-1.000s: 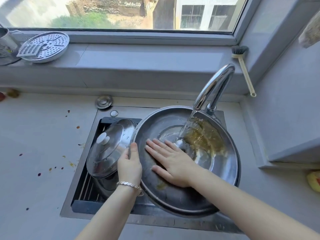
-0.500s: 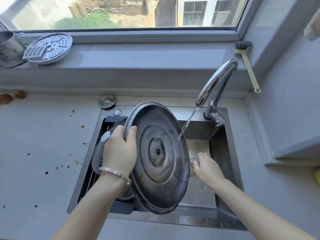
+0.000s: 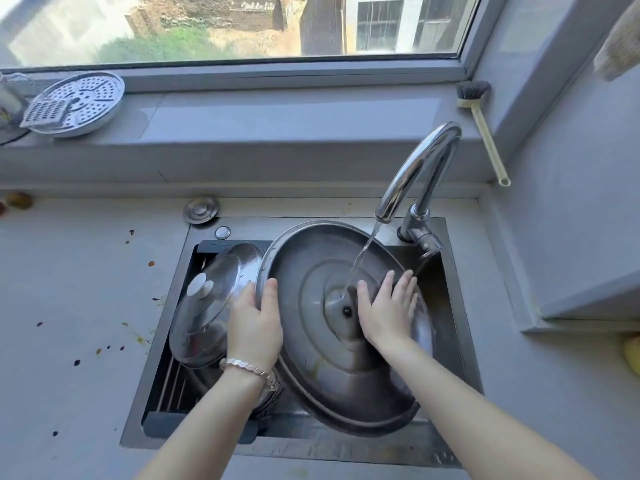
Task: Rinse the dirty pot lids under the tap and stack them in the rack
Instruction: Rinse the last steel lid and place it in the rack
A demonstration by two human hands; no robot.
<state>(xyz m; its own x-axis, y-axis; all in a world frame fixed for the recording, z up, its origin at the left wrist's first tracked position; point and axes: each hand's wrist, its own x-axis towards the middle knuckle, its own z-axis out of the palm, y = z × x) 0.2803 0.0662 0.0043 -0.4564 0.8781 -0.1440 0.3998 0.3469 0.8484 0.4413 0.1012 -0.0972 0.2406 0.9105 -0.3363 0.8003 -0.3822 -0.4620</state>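
Step in hand: rinsing the inner face of the large round stainless-steel pot lid (image 3: 311, 344) under the curved chrome tap (image 3: 420, 164).
Lid position: it was held tilted over the dark steel sink (image 3: 346, 441), hollow side up, lower edge toward the front wall.
Left hand (image 3: 256, 327): it gripped the lid's left rim, thumb over the edge and fingers behind.
Right hand (image 3: 388, 313): it lay flat on the inner face, fingers straight, just right of the centre hole, grasping nothing.
Water stream (image 3: 362, 258): it landed near the centre, beside the right fingertips.
Technique: the flat palm needed to sweep outward from the centre while the left hand turned the rim, so that runoff reached every ring.
Residue: a faint yellowish streak possibly remained on the lower part; the view was too blurred to confirm.
Risk: a wet rim held at one point could slip.
Destination: the bar rack (image 3: 166, 382) on the sink's left, where a domed glass lid with a white knob (image 3: 204, 306) already leaned.
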